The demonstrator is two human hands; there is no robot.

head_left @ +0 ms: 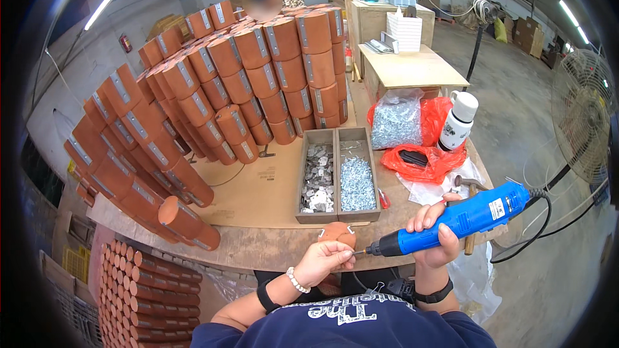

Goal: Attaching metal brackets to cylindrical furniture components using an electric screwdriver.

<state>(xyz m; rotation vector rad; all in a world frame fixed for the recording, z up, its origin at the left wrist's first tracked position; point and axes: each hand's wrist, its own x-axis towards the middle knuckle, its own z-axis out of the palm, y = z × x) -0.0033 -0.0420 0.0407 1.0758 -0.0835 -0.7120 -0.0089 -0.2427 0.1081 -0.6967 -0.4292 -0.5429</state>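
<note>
The right hand [438, 232] is wrapping its fingers tight around the blue electric screwdriver [461, 220], tip aiming left. The left hand [329, 259] is pinching a small screw at that tip, fingers pressed together, just below the terracotta-coloured piece [337, 232]. That piece is sitting right in front of the wooden two-compartment tray [336, 219], near the workbench edge. Stacked terracotta cylinders [245, 84] are rising behind the tray.

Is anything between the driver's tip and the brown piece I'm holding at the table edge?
Nothing visible. The blue power driver in the right hand points its tip at the left hand, which pinches something small beside the brown piece.
</note>
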